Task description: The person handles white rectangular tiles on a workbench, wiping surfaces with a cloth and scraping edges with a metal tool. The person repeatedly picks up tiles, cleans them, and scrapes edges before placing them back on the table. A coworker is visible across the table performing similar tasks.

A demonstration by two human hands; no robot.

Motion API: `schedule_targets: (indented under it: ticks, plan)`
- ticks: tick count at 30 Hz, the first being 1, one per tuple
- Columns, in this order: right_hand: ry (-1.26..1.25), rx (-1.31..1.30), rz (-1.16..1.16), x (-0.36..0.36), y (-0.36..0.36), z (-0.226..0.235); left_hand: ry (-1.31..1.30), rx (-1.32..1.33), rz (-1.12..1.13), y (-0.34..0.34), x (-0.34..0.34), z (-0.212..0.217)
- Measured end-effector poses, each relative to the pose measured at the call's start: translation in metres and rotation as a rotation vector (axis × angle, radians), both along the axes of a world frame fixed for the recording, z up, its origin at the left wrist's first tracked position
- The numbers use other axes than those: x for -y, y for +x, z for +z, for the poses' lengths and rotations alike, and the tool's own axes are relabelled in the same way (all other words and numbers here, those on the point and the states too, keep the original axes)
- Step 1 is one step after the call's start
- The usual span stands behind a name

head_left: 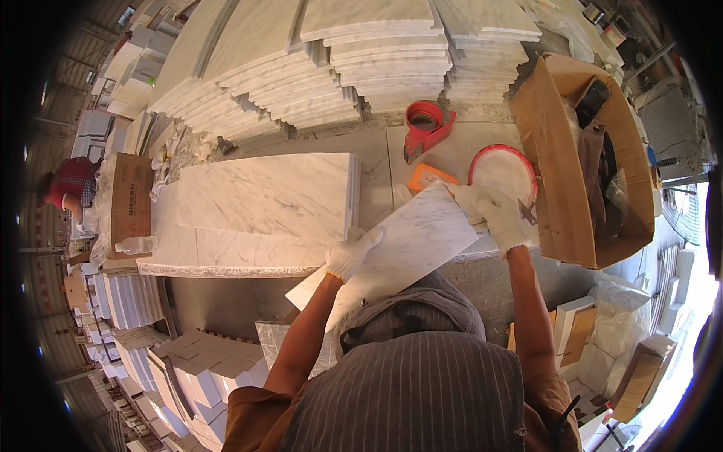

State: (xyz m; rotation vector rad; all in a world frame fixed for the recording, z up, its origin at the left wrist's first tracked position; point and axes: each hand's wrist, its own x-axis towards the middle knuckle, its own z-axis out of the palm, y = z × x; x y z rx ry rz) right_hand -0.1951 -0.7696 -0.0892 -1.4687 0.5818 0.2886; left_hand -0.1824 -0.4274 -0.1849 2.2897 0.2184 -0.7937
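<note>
A pale marble tile (410, 245) with grey veins slants across the front edge of the work table, its lower left end sticking out toward me. My left hand (350, 255), in a white knit glove, is closed on the tile's left edge with the thumb on top. At the opposite edge, near the far corner, my gloved right hand (493, 213) grips the tile; its fingertips are partly hidden. Just beyond that corner lies an orange packet (431, 178). To the left, a stack of similar marble tiles (263, 192) rests on the table.
Tall rows of marble slabs (388, 64) line the back. A red tape dispenser (429, 135) and a red-rimmed round white container (506, 173) lie beyond my hands. An open cardboard box (547, 181) stands right; a carton (132, 196), plastic bottle (136, 245) and another person (74, 183) are left.
</note>
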Motion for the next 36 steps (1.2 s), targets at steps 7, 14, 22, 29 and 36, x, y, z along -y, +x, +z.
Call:
schedule_targets:
  ticks: [7,14,22,29,36]
  plan:
    - [-0.023,-0.026,-0.024,-0.001,0.002,-0.003,0.009,-0.027,0.024,0.0,0.001,0.003]
    - [-0.052,-0.038,-0.02,-0.002,0.003,0.0,0.03,-0.037,0.026,0.0,0.004,0.013]
    - [-0.07,-0.035,-0.021,-0.003,0.005,0.006,0.001,0.033,0.021,-0.001,0.002,0.008]
    - [-0.054,-0.03,-0.023,-0.003,0.006,0.005,0.001,0.037,0.027,-0.002,0.007,0.021]
    - [-0.053,-0.007,-0.033,-0.001,0.006,0.0,0.02,0.028,0.01,-0.001,0.008,0.027]
